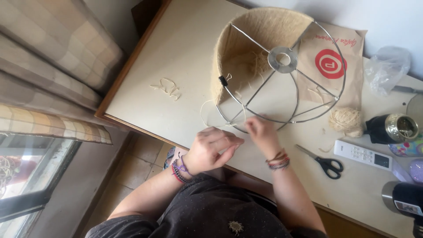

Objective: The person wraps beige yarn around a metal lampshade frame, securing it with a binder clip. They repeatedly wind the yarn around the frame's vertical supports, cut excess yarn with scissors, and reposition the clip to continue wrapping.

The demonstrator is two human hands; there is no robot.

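A wire lampshade frame (282,59) lies on its side on the beige table (185,48), partly wrapped in tan jute twine (246,39). My left hand (211,147) pinches a thin strand of twine just below the frame's near rim. My right hand (261,131) has its fingers closed at the bottom wire of the frame, holding the same strand there. A loose loop of twine (206,113) trails to the left of the frame. A small black clip (223,81) grips the wrapped edge.
A ball of twine (346,120) sits right of the frame, over a brown paper bag (339,57). Black scissors (326,164), a white remote (363,154), a dark cup (392,128), a plastic bag (387,68) and twine scraps (166,88) lie about. Curtain and window stand at left.
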